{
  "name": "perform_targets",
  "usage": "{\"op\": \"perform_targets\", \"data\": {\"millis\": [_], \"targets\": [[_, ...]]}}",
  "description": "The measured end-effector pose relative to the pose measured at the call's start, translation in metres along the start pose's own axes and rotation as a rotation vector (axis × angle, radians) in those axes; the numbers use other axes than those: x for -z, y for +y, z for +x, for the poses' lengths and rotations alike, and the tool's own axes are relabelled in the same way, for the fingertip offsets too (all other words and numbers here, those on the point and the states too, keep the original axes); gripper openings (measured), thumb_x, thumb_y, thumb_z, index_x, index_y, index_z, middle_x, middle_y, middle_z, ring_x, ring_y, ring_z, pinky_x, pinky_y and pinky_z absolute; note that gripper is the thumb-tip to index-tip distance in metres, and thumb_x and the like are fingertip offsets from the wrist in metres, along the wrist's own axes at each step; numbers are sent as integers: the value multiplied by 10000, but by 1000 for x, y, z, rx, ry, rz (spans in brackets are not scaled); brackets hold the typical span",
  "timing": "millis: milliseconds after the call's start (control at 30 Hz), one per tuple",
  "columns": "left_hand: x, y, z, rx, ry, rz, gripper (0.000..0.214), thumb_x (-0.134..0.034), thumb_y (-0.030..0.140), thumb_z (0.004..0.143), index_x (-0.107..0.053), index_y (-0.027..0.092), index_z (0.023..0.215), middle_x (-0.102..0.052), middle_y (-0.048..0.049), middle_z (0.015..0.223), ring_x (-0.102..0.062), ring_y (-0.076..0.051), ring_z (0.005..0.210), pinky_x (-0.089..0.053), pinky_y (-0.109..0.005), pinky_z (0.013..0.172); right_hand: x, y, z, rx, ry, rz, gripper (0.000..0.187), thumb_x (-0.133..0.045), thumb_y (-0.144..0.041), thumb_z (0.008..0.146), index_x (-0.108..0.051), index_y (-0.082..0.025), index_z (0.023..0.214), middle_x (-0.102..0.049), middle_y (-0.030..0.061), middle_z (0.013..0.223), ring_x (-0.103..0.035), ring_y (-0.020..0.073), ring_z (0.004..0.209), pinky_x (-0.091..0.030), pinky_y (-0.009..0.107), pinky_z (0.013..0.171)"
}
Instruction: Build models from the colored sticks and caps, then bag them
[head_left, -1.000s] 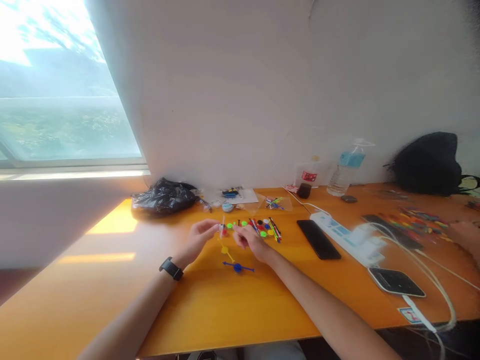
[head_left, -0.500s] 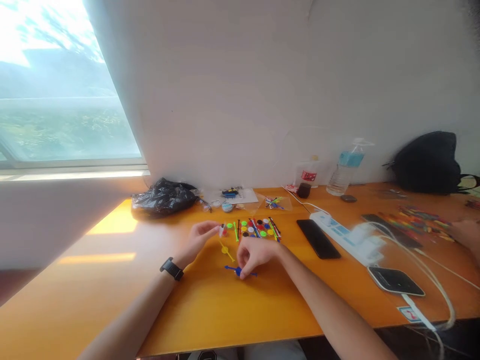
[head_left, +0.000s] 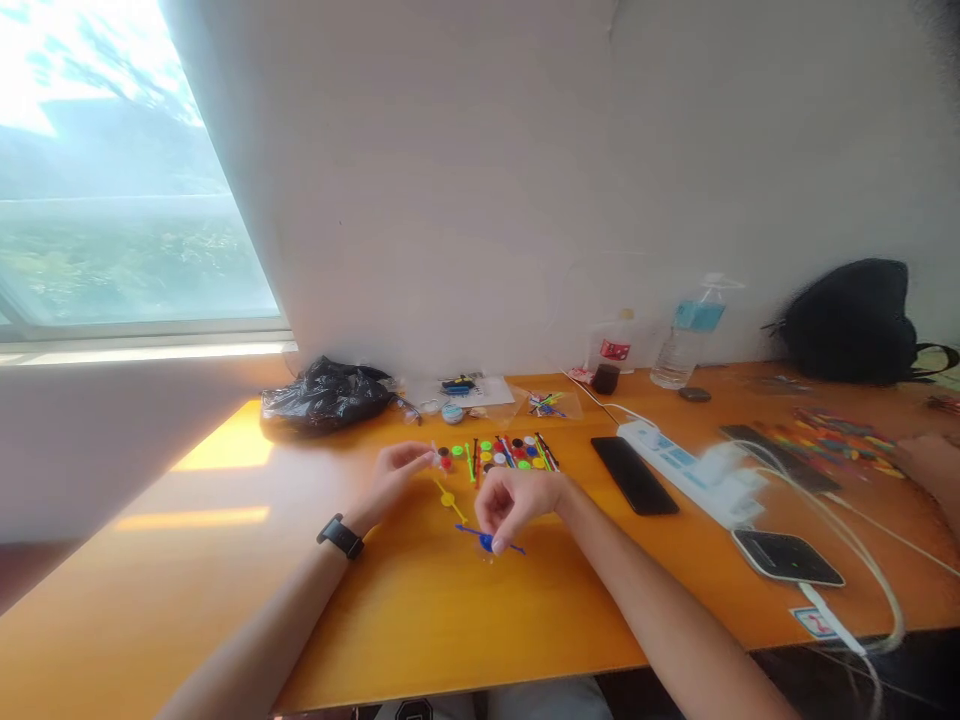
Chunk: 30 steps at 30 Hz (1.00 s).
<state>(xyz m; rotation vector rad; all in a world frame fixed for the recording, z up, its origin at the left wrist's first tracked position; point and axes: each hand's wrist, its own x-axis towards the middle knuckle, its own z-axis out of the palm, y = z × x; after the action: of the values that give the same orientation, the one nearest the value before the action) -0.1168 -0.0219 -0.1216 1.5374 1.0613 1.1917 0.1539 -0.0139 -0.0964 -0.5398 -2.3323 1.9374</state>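
Observation:
My right hand [head_left: 517, 505] pinches a blue arrow spinner [head_left: 486, 541] by its round middle, a little above the table. Something small and clear shows just beneath it. A yellow arrow spinner [head_left: 448, 499] lies to its left on the wood. My left hand [head_left: 405, 470], a black watch on its wrist, has thumb and forefinger closed at a small clear piece [head_left: 435, 457] whose kind I cannot make out. Beside those fingertips sit a black disc [head_left: 443, 452] and a red disc [head_left: 446, 465]. Farther right lie rows of coloured discs and arrows [head_left: 512, 452], partly hidden by my right hand.
A black plastic bag [head_left: 326, 395] lies at the back left. Behind the rows is a clear bag of arrows [head_left: 549, 403]. To the right are a black phone [head_left: 634, 475], a power strip [head_left: 679, 462] with cables, bottles, and another person's hand [head_left: 930, 465] by coloured pieces.
My right hand has raised the blue arrow spinner slightly and shifted it right, tilting it. My left hand has drawn slightly left, showing more of the black and red discs.

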Motion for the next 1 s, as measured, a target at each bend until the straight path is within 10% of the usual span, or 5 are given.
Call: {"op": "perform_targets", "data": {"millis": [433,700,1000], "targets": [[3,-11,3,23,81,-81,323,-730,472,874,-772,164,960,-722,-63,902,-580,-163,768,-415,-267,686,-2,-3,0,53,50,34,437,-968,-437,633,-745,-122,838,-711,33,761,-609,121,649,-473,208,596],[4,-16,13,199,22,-444,551,-639,661,857,-726,145,1029,-721,-107,941,-565,-147,659,-431,-291,638,-4,8,17,-3,520,24,389,-854,-507,758,-687,-155,757,-651,-6,629,-539,98,548,-373,199,522],[-4,-16,2,-113,34,367,541,-532,583,963,-596,187,600,-568,-32,610,-468,-166,570,-311,-294,590,-13,37,42,-187,687,-214,327,-797,-426,808,-673,-151,680,-672,29,567,-583,139,502,-380,224,488]]}}
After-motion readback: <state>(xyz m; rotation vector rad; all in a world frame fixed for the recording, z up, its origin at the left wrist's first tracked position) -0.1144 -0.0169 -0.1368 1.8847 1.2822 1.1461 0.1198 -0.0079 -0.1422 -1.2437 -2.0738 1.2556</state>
